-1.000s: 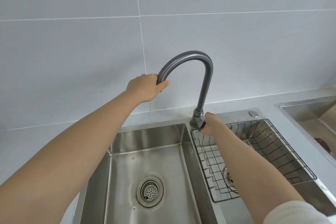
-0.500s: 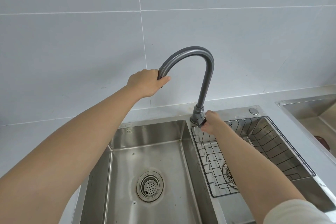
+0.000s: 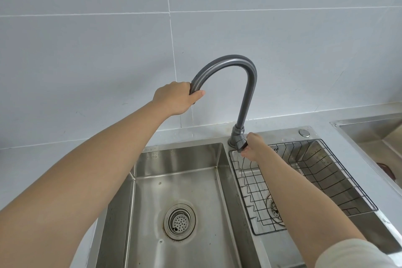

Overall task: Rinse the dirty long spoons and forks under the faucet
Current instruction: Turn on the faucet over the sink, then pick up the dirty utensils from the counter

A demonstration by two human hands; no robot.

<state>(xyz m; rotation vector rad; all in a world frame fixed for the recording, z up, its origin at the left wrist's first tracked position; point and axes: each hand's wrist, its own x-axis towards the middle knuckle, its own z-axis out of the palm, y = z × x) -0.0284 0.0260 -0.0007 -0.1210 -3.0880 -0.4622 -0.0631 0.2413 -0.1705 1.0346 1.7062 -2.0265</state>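
left hand [image 3: 174, 99] grips curved grey metal faucet [image 3: 245, 93] spout | right hand [image 3: 254, 147] pinches its lever

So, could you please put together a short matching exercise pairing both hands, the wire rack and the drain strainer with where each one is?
Things:
1. left hand
2. right hand
3. wire rack
4. round drain strainer

Places:
A. in the floor of the left basin
B. on the lever at the faucet's base
C. inside the right basin
D. gripping the faucet's curved spout end

Pairs: 1-D, 2-B, 3-C, 4-A
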